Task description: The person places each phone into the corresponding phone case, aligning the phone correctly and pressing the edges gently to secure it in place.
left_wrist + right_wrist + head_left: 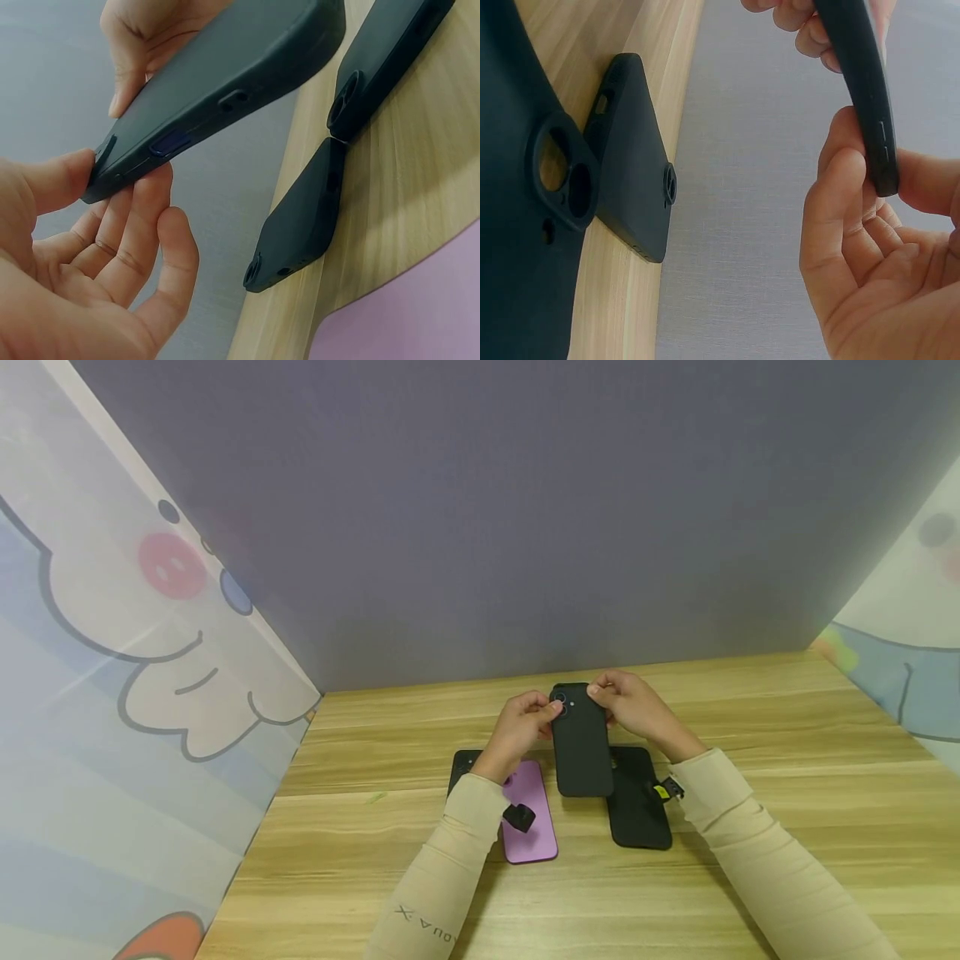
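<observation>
Both hands hold a phone in a black case (582, 745), its back with two camera lenses facing up in the head view. My left hand (519, 733) pinches its upper left corner, thumb on the back by the lenses. At the upper right corner my right hand (636, 706) grips it, thumb on the back. In the left wrist view, a bluish edge shows in a side cutout of the held case (217, 86). Below the right hand lies an empty black phone case (639, 814); wood shows through its camera hole in the right wrist view.
A pink phone (529, 827) lies under the left wrist, beside a dark phone (462, 764) partly hidden by that arm. Another black case (634, 161) lies farther back on the wooden table (360, 852). A grey panel (525, 527) stands behind.
</observation>
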Motion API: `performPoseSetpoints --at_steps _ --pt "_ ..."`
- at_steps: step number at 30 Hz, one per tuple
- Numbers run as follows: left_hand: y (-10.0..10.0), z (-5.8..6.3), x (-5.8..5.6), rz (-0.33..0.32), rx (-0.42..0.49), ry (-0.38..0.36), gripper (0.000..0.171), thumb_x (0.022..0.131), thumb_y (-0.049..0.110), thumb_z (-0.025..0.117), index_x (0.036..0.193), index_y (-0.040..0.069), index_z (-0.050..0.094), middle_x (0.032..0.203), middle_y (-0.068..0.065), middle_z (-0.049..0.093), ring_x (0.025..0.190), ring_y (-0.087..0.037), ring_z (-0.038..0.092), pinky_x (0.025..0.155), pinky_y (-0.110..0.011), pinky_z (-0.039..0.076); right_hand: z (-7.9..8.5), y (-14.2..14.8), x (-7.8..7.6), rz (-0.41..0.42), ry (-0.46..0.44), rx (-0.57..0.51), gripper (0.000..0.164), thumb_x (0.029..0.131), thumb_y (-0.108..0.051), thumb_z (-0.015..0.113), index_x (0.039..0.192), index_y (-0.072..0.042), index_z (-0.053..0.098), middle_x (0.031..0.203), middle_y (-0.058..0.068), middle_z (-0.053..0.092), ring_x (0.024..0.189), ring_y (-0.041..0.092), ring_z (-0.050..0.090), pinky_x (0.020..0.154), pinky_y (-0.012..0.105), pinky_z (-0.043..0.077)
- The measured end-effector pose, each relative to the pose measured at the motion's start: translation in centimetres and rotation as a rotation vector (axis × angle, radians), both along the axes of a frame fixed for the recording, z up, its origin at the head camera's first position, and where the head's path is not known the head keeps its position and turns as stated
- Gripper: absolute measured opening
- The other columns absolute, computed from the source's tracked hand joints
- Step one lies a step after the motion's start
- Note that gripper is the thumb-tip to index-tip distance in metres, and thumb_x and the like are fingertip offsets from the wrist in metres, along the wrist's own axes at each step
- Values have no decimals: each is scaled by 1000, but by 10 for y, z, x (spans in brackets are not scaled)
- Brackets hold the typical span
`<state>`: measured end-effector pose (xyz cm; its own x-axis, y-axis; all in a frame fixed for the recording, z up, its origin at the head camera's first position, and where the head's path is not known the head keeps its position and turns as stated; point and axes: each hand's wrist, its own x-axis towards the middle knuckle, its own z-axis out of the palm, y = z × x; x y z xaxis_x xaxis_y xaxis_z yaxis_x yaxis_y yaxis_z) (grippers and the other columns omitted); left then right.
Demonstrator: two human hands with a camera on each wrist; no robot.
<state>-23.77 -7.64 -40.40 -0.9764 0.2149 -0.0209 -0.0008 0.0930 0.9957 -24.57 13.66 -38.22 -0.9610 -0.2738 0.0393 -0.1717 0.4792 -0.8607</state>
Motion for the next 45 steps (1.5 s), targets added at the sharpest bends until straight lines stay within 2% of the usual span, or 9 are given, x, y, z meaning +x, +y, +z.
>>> performPoseSetpoints --at_steps 7,18,22,28,32,37,39,40,45 --pt "0 -2 -2 -23 39 -7 22 102 22 66 83 12 60 75 4 60 67 -11 61 74 -36 58 2 0 0 4 5 -6 29 111 -24 46 119 1 57 93 13 68 76 21 64 66 33 55" --pt "-3 -3 -5 -84 113 -62 22 102 21 65 82 15 58 75 6 59 70 -11 62 75 -32 56 2 0 0 15 0 -13 28 111 -26 47 119 -1 57 97 14 66 78 22 64 68 34 55" --pt "-4 -3 -6 -98 118 -67 21 101 21 65 83 15 59 75 6 59 70 -11 63 78 -37 56 3 1 -1 18 -6 -16 27 111 -26 47 119 -2 57 98 15 66 78 22 64 69 34 55" --pt "-4 -2 -5 -94 121 -68 20 102 21 64 83 15 59 75 6 59 69 -11 62 76 -34 55 2 2 -3 18 -5 -15 29 111 -26 47 120 -1 57 97 15 66 79 22 65 70 35 56" --pt "-2 -2 -5 -72 127 -58 20 103 20 63 84 14 60 73 6 61 69 -11 62 76 -34 54 2 2 -4 17 4 -21 32 110 -28 48 121 1 59 96 14 68 78 20 67 73 40 58" --pt "-1 -2 -6 -13 125 -46 22 103 20 62 82 14 60 74 5 60 72 -12 60 89 -52 54 3 3 -5 52 -17 -22 33 109 -30 51 113 1 61 85 8 69 73 20 66 69 35 57" --pt "-2 -2 -7 15 132 -45 23 103 20 62 82 14 59 76 5 59 73 -12 59 91 -54 53 3 3 -5 72 -39 -16 33 108 -30 52 112 1 61 83 6 68 73 21 65 68 33 57" --pt "-2 -2 -8 29 140 -46 23 104 20 61 82 14 59 77 5 58 73 -12 58 91 -53 52 3 3 -5 81 -47 -8 33 108 -31 53 111 1 62 82 5 68 73 22 65 69 32 57" --pt "-4 -2 -12 86 189 -48 24 104 19 61 81 14 58 77 5 58 70 -11 58 77 -36 54 4 2 -6 118 -78 22 32 107 -31 55 112 0 64 81 6 68 74 25 66 69 34 58"
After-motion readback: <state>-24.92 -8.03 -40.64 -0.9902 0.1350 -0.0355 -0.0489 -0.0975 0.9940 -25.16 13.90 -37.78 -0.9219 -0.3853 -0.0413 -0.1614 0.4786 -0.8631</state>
